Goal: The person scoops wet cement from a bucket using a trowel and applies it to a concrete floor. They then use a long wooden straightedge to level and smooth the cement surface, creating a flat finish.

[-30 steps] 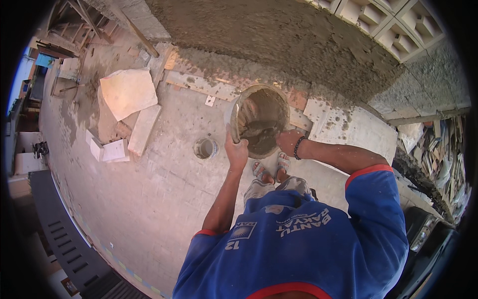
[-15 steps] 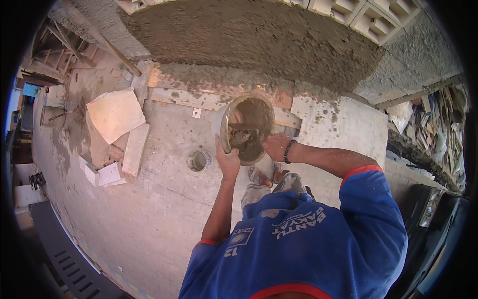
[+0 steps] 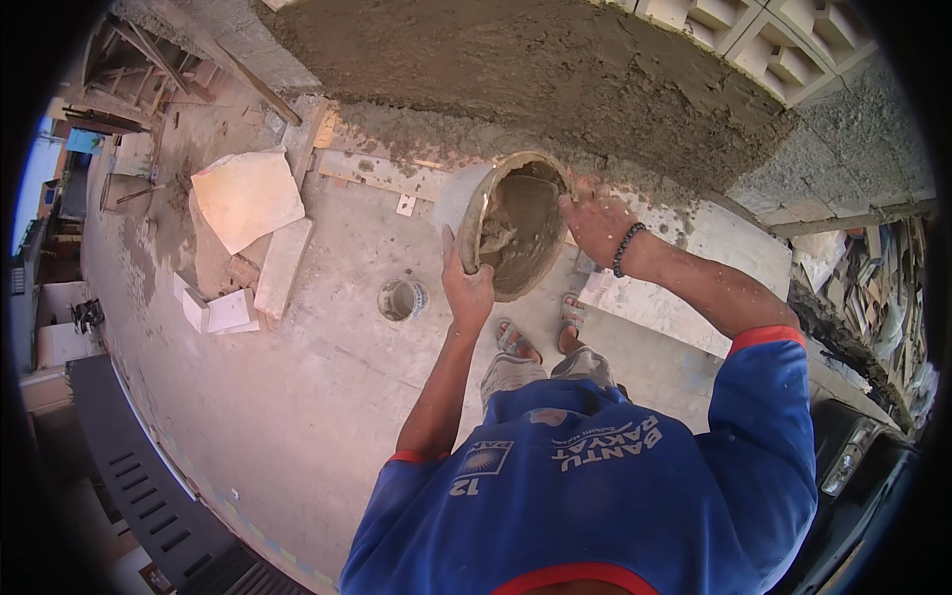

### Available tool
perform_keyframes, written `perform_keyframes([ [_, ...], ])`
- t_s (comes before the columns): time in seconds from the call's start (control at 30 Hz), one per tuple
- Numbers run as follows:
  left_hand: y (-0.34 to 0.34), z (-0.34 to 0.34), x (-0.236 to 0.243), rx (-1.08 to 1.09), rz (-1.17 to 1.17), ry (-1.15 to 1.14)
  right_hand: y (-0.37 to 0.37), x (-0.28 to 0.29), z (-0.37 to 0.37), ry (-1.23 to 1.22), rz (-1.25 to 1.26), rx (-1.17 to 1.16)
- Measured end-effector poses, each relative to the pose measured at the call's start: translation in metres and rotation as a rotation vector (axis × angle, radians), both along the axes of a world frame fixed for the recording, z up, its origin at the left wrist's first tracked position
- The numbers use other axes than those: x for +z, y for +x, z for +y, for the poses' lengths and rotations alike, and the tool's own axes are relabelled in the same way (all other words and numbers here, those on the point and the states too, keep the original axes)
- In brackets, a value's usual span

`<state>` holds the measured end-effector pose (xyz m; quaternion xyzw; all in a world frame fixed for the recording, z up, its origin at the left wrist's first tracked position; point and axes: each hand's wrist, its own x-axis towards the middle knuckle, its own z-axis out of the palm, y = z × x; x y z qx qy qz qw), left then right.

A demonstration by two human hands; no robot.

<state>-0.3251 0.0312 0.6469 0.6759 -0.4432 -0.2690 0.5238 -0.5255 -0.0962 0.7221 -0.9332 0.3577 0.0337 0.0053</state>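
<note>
Bright daylight, even across the concrete floor [image 3: 297, 416]; soft shadows only. Sharp at centre, heavy fisheye bend w/ black vignette at rim. Sky patch far left blown out.

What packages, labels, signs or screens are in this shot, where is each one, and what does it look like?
Shirt print: on the blue shirt's back, bottom centre; white lettering.
Shirt emblem: left of the lettering; small white-and-blue rectangle with a white number below.
Packages, signs, screens: none to be seen. The left hand and right hand hold a plain mortar bowl.
</note>
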Motion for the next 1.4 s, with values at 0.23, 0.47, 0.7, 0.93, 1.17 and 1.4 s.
perform_keyframes([
  [0.23,-0.054,-0.054,0.018,0.073,-0.129,-0.098,0.000,-0.010,-0.061,-0.095,0.244,0.062],
  [0.47,-0.065,-0.080,0.012,0.035,-0.216,-0.142,-0.044,-0.075,-0.121,0.207,0.047,0.131],
  [0.7,-0.053,-0.095,-0.046,-0.074,-0.213,-0.095,-0.046,-0.188,-0.110,0.599,-0.173,-0.009],
  [0.93,-0.019,-0.114,-0.130,0.117,0.099,-0.060,0.001,-0.276,-0.088,0.689,-0.462,-0.126],
  [1.17,0.001,-0.132,-0.181,0.345,0.347,-0.058,0.011,-0.316,-0.114,0.521,-0.448,-0.172],
  [1.4,0.020,-0.112,-0.287,0.533,0.464,0.017,0.011,-0.356,-0.164,0.491,-0.322,-0.122],
])
